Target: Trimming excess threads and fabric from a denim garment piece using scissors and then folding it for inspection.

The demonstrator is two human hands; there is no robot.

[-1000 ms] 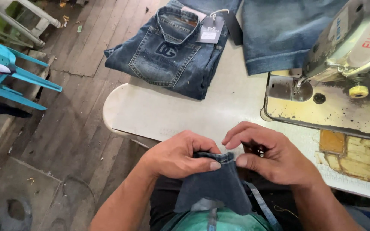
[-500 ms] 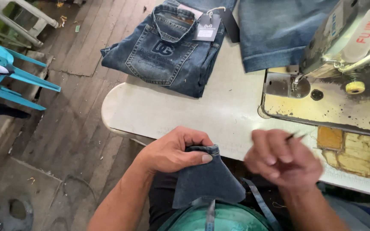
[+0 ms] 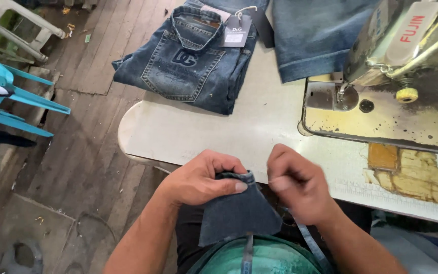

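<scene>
Left hand point(image 3: 198, 178) pinches the denim piece point(image 3: 239, 213) at its top hem; right hand point(image 3: 296, 183), half a second ago swung away, returns curled beside it — pinch unclear, blurred.

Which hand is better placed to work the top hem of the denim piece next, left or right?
Probably right. The left hand already pinches the denim piece at its hem, so it's occupied; the right hand sits beside that edge, blurred, seemingly free.
</scene>
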